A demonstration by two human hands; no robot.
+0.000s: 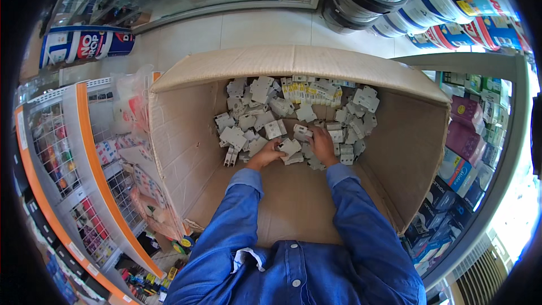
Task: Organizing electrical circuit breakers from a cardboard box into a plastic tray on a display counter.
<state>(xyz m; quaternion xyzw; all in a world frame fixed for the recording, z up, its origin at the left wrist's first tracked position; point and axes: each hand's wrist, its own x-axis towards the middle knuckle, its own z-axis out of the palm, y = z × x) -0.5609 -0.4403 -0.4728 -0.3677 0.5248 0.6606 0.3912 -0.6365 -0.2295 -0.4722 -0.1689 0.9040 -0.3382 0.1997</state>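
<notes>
A deep cardboard box (296, 61) stands before me, with many white circuit breakers on its bottom. My left hand (267, 154) grips one white circuit breaker (289, 147) between thumb and fingers, low over the others. Beside it, my right hand (322, 146) has its fingers on another circuit breaker (302, 131). A loose pile of breakers (254, 110) fills the left part of the box, and a second pile (358, 114) lies at the right. Along the far wall runs a row of breakers with yellow markings (311, 93).
Orange-edged wire shelving (97, 135) stands close at my left. On the right, a grey-framed display case (501, 144) holds product boxes (459, 173). Beyond the box are paint buckets (355, 0), a glass cabinet (237, 4) and a tiled floor (266, 29).
</notes>
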